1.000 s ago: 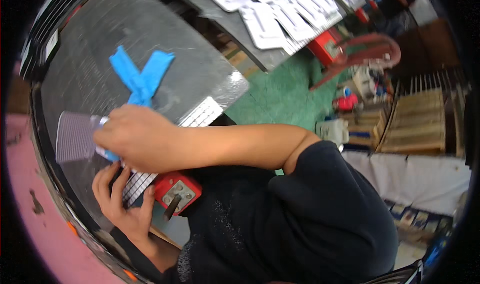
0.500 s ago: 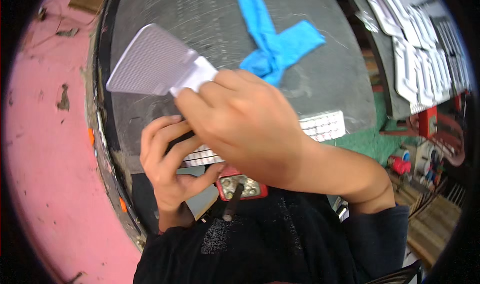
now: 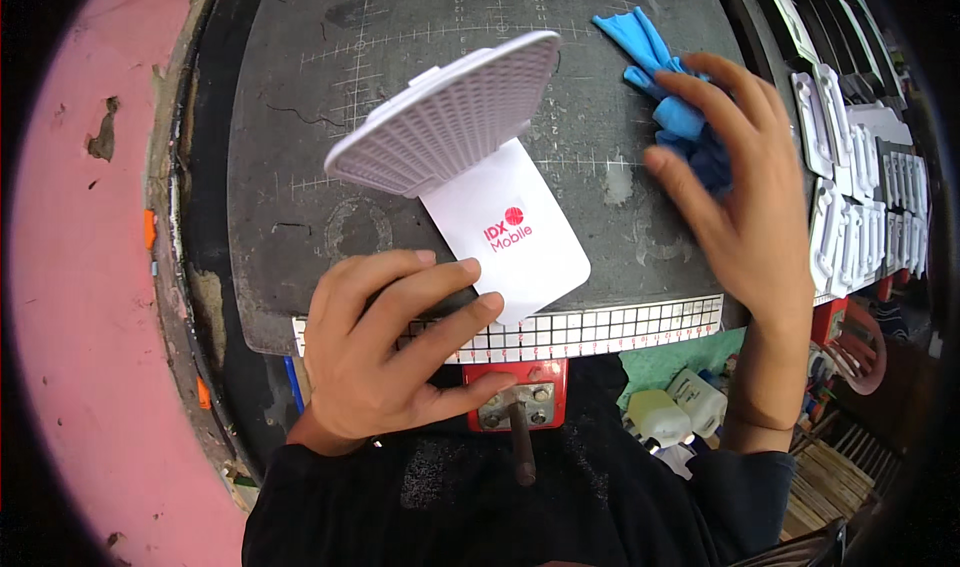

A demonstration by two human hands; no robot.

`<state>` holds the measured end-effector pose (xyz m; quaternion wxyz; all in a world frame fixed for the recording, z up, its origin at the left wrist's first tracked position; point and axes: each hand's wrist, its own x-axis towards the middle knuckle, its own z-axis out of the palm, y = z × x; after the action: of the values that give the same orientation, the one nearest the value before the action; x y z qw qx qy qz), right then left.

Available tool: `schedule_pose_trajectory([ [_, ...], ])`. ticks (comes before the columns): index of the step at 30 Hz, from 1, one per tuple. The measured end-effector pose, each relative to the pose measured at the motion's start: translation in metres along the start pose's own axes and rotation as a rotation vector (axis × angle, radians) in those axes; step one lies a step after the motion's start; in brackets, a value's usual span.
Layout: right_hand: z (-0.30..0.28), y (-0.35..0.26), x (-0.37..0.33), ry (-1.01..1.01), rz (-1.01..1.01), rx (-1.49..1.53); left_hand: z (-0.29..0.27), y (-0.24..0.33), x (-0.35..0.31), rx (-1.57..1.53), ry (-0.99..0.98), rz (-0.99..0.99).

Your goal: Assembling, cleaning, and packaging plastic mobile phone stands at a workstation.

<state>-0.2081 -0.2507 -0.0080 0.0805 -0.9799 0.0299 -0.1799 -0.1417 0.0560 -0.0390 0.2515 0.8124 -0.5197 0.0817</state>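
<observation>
Apparently light yet stiff: a white moulded-plastic stand with a ribbed panel (image 3: 455, 117)

It sits on the dark grey, scratch-marked bench (image 3: 310, 87), just in from the near edge, its panel tilted up and its flat, smooth white base plate (image 3: 545, 267) with a red print pointing toward the person. The left hand (image 3: 395, 352) is spread with fingers loosely bent, its fingertips at the plate's near-left edge, and does not close around it. The right hand (image 3: 740, 167) reaches over a crumpled bright-blue cloth (image 3: 682, 119), thumb well apart from the fingers; whether any hidden fingertip has hold of the cloth, I cannot tell.

The plastic looks thin and rigid, so it should weigh little, keep its shape and slide easily. The glossy plate probably gives a poor grip on its face; its side edges offer a better hold. The join under the panel is likely the weak spot, so prying on the raised panel seems unwise.

Along the near edge runs a white, black-gridded strip (image 3: 620, 329), with a red metal block (image 3: 550, 372) and its dark rod (image 3: 522, 445) projecting below. The cloth limits sideways movement to the right; more room lies left of the panel and beyond it, before the pink wall (image 3: 110, 227).
</observation>
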Motion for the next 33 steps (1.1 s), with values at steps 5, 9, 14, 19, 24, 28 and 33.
schedule_pose_trajectory([
  [5, -0.021, -0.027, 0.001, 0.235, -0.154, 0.188, -0.001, -0.007, -0.005, -0.004, 0.010, 0.049],
  [9, -0.009, -0.054, 0.009, -0.076, -0.108, 0.516, 0.003, -0.009, -0.007, -0.007, -0.012, 0.059],
  [14, -0.005, -0.066, 0.022, -0.208, -0.123, 0.567, 0.002, -0.008, -0.011, 0.006, -0.039, 0.033],
  [19, 0.001, -0.074, 0.028, -0.305, -0.178, 0.503, 0.001, -0.011, -0.010, -0.005, -0.053, 0.018],
  [24, 0.016, -0.088, 0.024, -0.073, -0.222, 0.505, 0.002, -0.007, -0.010, -0.025, -0.023, -0.014],
  [28, 0.013, -0.086, 0.029, -0.135, -0.255, 0.489, 0.006, -0.009, -0.013, -0.027, 0.010, -0.014],
  [33, 0.019, -0.084, 0.002, -0.147, -0.008, 0.556, 0.013, -0.012, -0.015, -0.106, 0.066, 0.021],
])
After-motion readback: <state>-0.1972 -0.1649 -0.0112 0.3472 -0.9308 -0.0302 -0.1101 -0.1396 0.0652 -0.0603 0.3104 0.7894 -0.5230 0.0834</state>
